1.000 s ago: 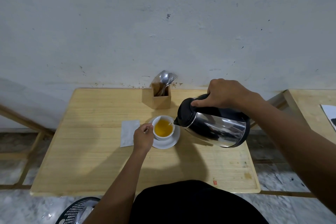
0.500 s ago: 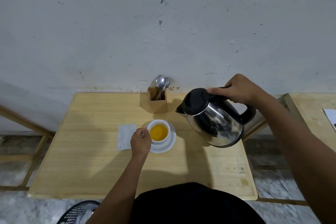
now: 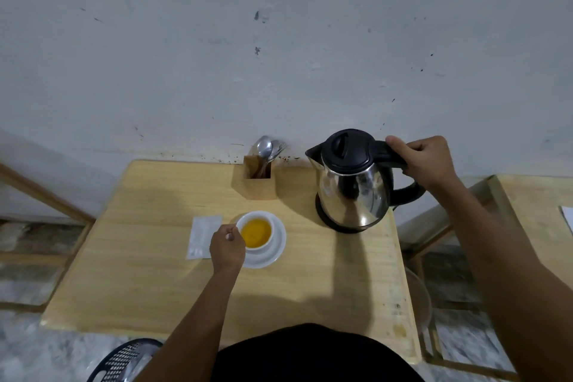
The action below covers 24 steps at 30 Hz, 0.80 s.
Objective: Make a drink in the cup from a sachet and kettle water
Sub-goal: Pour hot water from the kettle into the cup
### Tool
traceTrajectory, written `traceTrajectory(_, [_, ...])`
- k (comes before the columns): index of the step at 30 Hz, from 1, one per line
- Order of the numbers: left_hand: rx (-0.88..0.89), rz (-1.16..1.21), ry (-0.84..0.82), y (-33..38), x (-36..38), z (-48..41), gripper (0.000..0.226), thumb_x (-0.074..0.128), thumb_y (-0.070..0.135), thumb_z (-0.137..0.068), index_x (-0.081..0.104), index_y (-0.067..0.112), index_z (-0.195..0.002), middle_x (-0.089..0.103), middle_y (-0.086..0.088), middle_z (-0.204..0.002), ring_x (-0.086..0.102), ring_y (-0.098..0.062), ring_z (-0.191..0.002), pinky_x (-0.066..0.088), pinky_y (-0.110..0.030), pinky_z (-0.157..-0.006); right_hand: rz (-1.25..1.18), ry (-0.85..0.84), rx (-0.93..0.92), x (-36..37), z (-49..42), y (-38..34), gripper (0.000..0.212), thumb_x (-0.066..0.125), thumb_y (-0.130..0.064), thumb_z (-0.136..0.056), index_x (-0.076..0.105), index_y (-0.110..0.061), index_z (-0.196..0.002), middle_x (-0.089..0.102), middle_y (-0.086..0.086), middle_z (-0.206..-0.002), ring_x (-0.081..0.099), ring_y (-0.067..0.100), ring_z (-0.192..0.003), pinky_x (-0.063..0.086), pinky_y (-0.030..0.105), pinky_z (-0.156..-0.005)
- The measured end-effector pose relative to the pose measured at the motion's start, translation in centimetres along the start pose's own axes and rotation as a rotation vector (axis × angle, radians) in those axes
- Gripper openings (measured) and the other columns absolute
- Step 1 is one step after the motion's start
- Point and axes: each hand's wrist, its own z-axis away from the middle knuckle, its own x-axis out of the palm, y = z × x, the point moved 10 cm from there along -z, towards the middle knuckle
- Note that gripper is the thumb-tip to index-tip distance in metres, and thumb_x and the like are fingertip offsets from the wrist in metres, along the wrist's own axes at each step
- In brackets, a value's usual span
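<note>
Starting at the left of the wooden table (image 3: 130, 257), you have the white sachet (image 3: 203, 236) lying flat, just beside the saucer (image 3: 277, 245) and partly under your wrist; whether it is torn open I cannot tell. Your left hand (image 3: 227, 250) comes next, fingers curled in at the near left side of the cup (image 3: 256, 231), apparently pinching its handle, though the handle itself is hidden by your knuckles. The cup sits on the saucer and holds an orange-yellow liquid well up its wall, so I judge that powder and water are both in.

Further back, against the wall, the wooden holder (image 3: 259, 183) stands with several spoons (image 3: 267, 147) upright in it, well apart from either hand.

At the right, the kettle (image 3: 352, 183) is upright, lid shut, spout pointing left, its base at or on the tabletop near the back right corner. Your right hand (image 3: 426, 163) is wrapped firmly around its black handle.

The step in hand reads as putting the kettle down, with pouring finished. What the next move calls for, as I see it: let go of the kettle once it rests steady, reach across to the holder for one spoon, and stir while your left hand steadies the cup. Mind the full cup; a nudge could slop it onto the saucer.
</note>
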Motion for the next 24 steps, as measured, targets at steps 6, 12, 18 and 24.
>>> traceTrajectory(6, [-0.036,-0.039,0.043,-0.1,0.0,0.1,0.027,0.043,0.014,-0.096,0.066,0.000,-0.100,0.068,-0.016,-0.104,0.061,-0.033,-0.101,0.043,-0.036,-0.084,-0.047,0.036,0.011,0.5,-0.1,3.2,0.066,0.068,-0.038,-0.087,0.054,0.015,-0.051,0.045,0.032,-0.046,0.041,0.025,-0.044,0.035,0.031,-0.053])
traceTrajectory(12, [-0.006,-0.061,0.050,0.0,0.0,-0.1,0.024,0.046,0.011,-0.095,0.066,0.000,-0.099,0.069,-0.020,-0.102,0.062,-0.035,-0.098,0.047,-0.042,-0.087,-0.061,0.034,-0.003,0.5,-0.4,5.2,0.063,0.066,-0.034,-0.090,0.055,0.013,-0.050,0.046,0.036,-0.048,0.041,0.024,-0.043,0.032,0.029,-0.050])
traceTrajectory(18, [-0.015,-0.051,0.073,-0.1,0.1,0.2,0.022,0.045,0.011,-0.094,0.065,0.001,-0.098,0.068,-0.020,-0.100,0.060,-0.035,-0.096,0.047,-0.044,-0.087,-0.129,0.028,-0.012,0.7,-1.2,7.0,0.072,0.063,-0.047,-0.083,0.050,0.016,-0.051,0.040,0.032,-0.043,0.040,0.024,-0.043,0.033,0.033,-0.049])
traceTrajectory(24, [-0.035,-0.047,0.075,-0.2,0.3,0.3,0.023,0.044,0.013,-0.095,0.064,0.004,-0.100,0.067,-0.018,-0.103,0.060,-0.035,-0.099,0.047,-0.046,-0.089,-0.162,-0.039,-0.042,1.5,-2.3,7.6,0.075,0.061,-0.053,-0.079,0.049,0.014,-0.049,0.040,0.026,-0.042,0.040,0.024,-0.043,0.036,0.036,-0.048])
